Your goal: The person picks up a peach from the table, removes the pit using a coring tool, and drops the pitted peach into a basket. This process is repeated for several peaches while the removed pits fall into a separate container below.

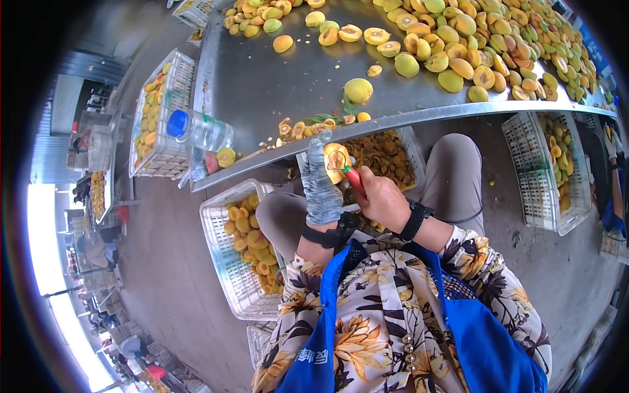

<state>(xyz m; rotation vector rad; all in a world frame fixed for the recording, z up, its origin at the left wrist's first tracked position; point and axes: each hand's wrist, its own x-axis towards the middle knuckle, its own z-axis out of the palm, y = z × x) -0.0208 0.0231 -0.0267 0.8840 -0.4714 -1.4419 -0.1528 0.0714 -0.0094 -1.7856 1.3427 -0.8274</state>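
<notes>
My left hand (pixel 319 183), in a grey knit glove, is closed around a peach half (pixel 334 159) with its cut face turned toward my right hand. A red-handled pitting tool (pixel 355 181) with a thin metal loop is gripped in my bare right hand (pixel 388 202). The loop lies against the flesh of the peach half. Just beyond the hands, peach stones and scraps (pixel 299 130) lie along the front edge of the metal table (pixel 262 85). Below them, between my knees, a crate (pixel 411 147) holds brownish pieces.
Halved peaches (pixel 485 39) are heaped on the table's right side. A water bottle (pixel 200 129) with a blue cap stands at the left corner. White crates of peaches stand by my left leg (pixel 219 252), beyond the table's left side (pixel 173 98) and to the right (pixel 534 170).
</notes>
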